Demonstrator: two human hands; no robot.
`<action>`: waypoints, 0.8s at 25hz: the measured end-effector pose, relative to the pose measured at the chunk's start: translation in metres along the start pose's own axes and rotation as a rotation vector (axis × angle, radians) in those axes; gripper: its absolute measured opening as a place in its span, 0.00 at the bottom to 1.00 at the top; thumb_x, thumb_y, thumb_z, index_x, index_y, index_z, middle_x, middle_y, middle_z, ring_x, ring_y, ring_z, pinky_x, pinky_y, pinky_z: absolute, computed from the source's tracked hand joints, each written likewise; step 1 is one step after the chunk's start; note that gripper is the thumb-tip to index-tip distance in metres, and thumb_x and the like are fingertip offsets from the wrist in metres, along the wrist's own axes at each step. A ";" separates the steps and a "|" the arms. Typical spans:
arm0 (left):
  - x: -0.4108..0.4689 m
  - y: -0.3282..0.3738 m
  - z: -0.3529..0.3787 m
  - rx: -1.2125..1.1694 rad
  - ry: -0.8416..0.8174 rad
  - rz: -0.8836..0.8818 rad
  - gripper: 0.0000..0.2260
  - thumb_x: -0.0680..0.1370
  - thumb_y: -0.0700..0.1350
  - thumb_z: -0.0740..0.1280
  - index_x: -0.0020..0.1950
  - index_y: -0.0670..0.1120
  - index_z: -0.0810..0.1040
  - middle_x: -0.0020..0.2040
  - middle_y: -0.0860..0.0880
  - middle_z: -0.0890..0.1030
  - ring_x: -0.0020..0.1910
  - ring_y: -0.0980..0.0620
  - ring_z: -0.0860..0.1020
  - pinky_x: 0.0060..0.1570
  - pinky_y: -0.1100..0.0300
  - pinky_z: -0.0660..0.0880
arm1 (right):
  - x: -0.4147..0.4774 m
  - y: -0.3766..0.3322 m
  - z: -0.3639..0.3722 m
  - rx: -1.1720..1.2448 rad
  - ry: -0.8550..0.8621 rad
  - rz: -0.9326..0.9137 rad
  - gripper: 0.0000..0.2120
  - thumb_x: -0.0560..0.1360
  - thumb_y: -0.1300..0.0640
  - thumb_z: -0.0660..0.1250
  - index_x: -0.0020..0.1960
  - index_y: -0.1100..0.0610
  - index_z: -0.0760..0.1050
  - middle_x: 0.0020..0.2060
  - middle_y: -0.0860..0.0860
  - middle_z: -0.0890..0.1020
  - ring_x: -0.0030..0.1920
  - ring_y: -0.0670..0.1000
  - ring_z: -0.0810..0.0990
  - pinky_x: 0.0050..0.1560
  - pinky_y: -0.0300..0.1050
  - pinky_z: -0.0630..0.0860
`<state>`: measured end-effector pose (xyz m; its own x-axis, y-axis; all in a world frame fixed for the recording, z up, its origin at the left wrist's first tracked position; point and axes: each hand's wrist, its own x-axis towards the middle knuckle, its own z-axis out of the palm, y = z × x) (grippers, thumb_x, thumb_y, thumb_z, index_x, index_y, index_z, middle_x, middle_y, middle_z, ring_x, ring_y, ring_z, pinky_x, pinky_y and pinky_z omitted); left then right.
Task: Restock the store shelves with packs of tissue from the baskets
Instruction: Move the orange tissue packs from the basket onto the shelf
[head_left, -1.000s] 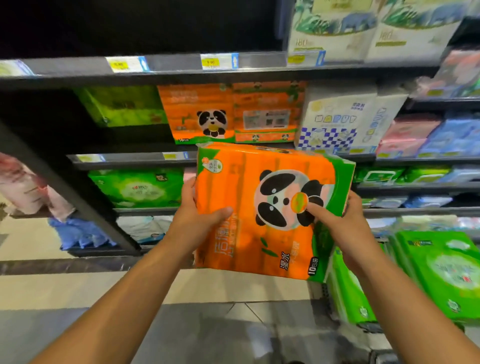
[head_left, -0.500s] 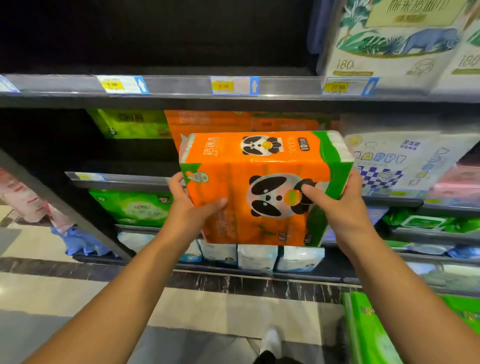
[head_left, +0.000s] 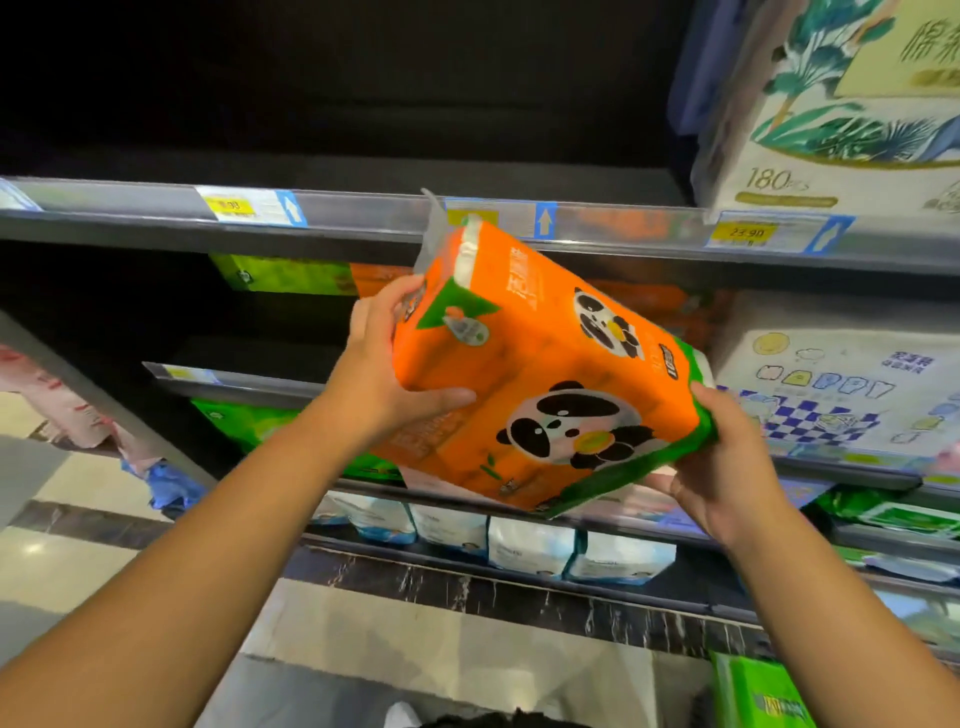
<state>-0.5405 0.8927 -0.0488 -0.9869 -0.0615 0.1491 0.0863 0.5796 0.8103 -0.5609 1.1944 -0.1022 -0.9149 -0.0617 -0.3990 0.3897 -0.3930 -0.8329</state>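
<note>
An orange tissue pack (head_left: 540, 364) with panda pictures and green ends is held up in front of the shelves, tilted with its left end raised to the upper shelf's front rail (head_left: 363, 218). My left hand (head_left: 387, 364) grips its upper left end, thumb across the front face. My right hand (head_left: 727, 467) holds the lower right green end from below, fingers curled round the corner. Behind it, on the shelf below that rail, orange packs (head_left: 649, 306) of the same kind and a green pack (head_left: 280, 273) stand.
A white leaf-print pack (head_left: 841, 104) stands on the upper shelf at right, dark space beside it. A white checkered pack (head_left: 831, 389) sits right of the orange ones. Green packs (head_left: 234, 421) and small white-blue packs (head_left: 530, 545) fill lower shelves. A green pack (head_left: 758, 696) lies at bottom right.
The orange pack has risen from chest level toward the upper shelf rail and tilted, left end up. Both hands kept hold; the right hand shifted under the lower right corner.
</note>
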 end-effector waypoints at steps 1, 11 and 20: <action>0.007 0.004 -0.007 0.043 -0.056 0.022 0.45 0.57 0.62 0.80 0.61 0.78 0.52 0.67 0.58 0.59 0.64 0.57 0.65 0.61 0.55 0.68 | 0.003 0.005 0.000 0.043 -0.018 0.019 0.21 0.76 0.48 0.62 0.68 0.52 0.70 0.59 0.61 0.80 0.58 0.62 0.80 0.56 0.66 0.76; 0.021 0.020 -0.004 0.589 0.010 0.489 0.40 0.61 0.63 0.72 0.70 0.62 0.59 0.61 0.45 0.72 0.59 0.43 0.70 0.55 0.43 0.70 | 0.019 -0.004 0.009 -1.003 -0.284 -0.335 0.50 0.66 0.56 0.79 0.72 0.31 0.49 0.70 0.38 0.61 0.69 0.41 0.63 0.66 0.39 0.65; 0.026 0.022 0.020 0.836 0.083 0.627 0.33 0.69 0.66 0.68 0.71 0.61 0.61 0.63 0.42 0.72 0.60 0.40 0.71 0.56 0.39 0.69 | 0.058 0.000 0.035 -0.860 -0.272 -0.641 0.49 0.58 0.49 0.83 0.71 0.42 0.60 0.65 0.47 0.71 0.64 0.45 0.73 0.62 0.46 0.76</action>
<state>-0.5674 0.9201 -0.0379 -0.7824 0.4069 0.4714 0.4262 0.9018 -0.0710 -0.6176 1.1590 -0.1122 -0.9249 -0.3160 0.2113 -0.3177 0.3376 -0.8860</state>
